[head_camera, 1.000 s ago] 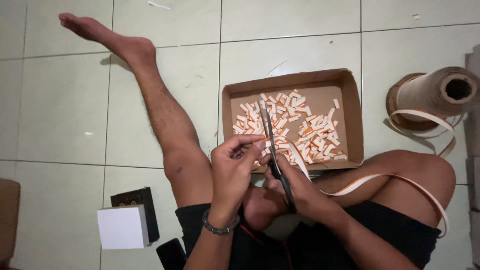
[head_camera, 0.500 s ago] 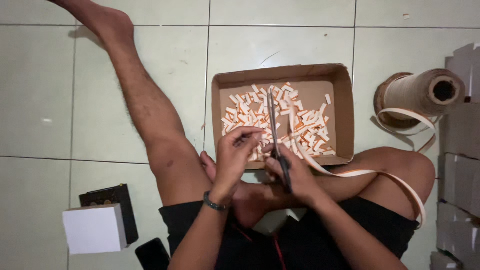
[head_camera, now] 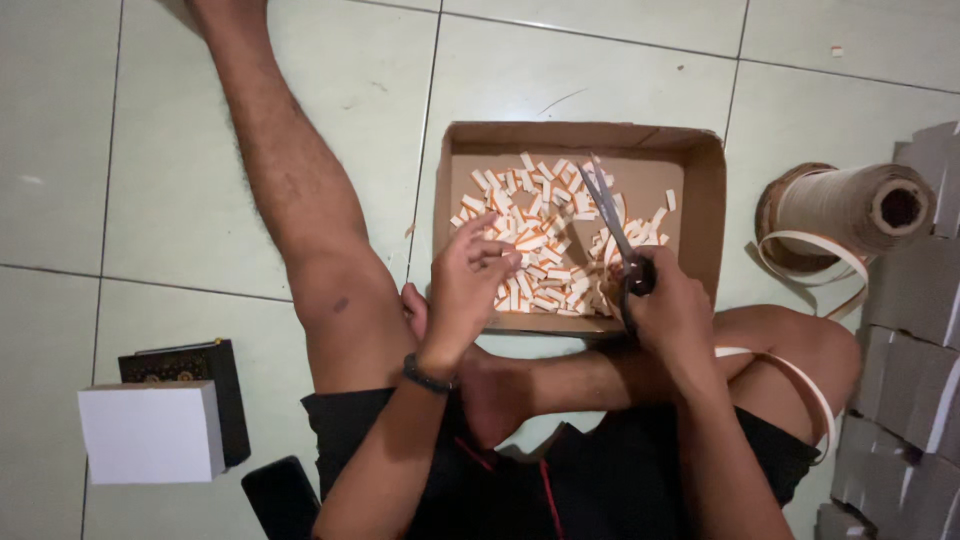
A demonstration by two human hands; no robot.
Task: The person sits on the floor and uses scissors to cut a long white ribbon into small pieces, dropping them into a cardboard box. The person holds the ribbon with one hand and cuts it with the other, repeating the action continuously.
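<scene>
Basically, person sits on a pale tiled floor (head_camera: 150, 200), one leg stretched out, other folded under, with a shallow cardboard box (head_camera: 700, 200) in front. Box holds a loose heap of short cut strip pieces (head_camera: 545, 255), white with orange edging, spread over most of its bottom. Right hand (head_camera: 672, 318) is clenched around the handles of a pair of scissors (head_camera: 612, 228); blades point up and away over the heap, slightly parted. Left hand (head_camera: 468, 290) sits at the box's near-left edge, fingers curled with tips pinched together over the pieces; cannot tell whether it actually grips a piece or the strip end. Dark band on the left wrist. A white strip (head_camera: 800, 380) loops over the folded knee on the right side and runs toward a roll of the same strip (head_camera: 840, 210) lying on the floor just right of the box, cardboard core facing the camera. Grey flat stacks (head_camera: 905, 330) line the right edge of view. Lower left, well apart from the hands: a white box (head_camera: 150, 432) touching a black box (head_camera: 200, 375), and a dark phone-like slab (head_camera: 280, 495) near the hip.
</scene>
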